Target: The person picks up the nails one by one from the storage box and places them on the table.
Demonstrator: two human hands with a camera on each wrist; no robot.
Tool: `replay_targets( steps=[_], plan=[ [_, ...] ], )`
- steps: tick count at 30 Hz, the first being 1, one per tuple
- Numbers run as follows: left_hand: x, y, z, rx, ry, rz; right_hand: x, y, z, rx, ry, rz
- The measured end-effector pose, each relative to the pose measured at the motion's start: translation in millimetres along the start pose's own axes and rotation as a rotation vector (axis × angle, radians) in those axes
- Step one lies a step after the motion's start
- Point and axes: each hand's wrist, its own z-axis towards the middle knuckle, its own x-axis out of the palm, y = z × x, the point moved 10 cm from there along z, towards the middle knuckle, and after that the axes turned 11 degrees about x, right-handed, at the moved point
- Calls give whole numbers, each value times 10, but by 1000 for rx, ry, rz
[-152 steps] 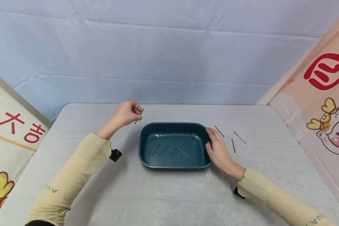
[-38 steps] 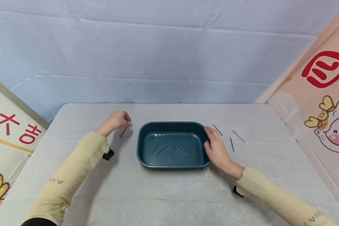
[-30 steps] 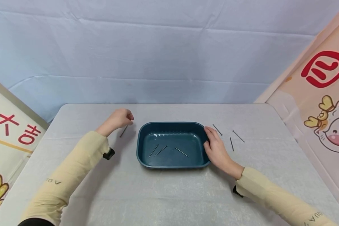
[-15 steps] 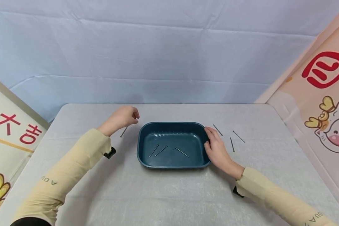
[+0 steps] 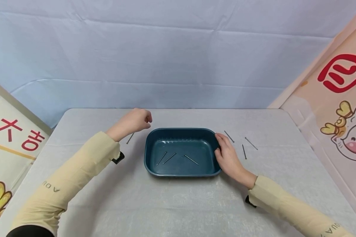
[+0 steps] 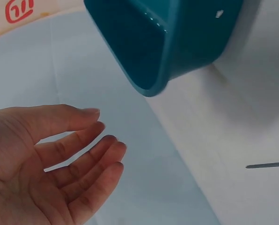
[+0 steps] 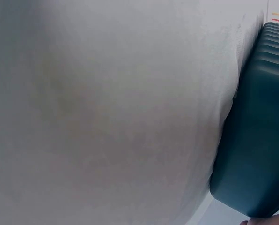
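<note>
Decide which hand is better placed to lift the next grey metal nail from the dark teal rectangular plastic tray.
Probably the left hand: it is empty, near the far left corner of the tray, while the right hand rests on the right rim.

Pale blue cloth backdrop (image 5: 178,59), grey-covered table (image 5: 178,204), printed side panels (image 5: 344,125)

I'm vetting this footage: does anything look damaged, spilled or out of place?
One thing: a small pale spot on the outer wall of the dark teal tray, seen in the left wrist view, breaks its plain colour; whether chip, sticker or glare, I cannot tell. Otherwise nothing stands out.
</note>
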Motion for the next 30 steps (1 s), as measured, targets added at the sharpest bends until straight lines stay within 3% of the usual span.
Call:
replay_targets(
  steps=[16, 30],
  plan=[
    [4, -347, 124, 54, 57, 60, 6, -2, 13, -1, -4, -8],
    [129, -634, 241, 134, 121, 91, 9, -2, 8, 3, 7, -9]
  ],
)
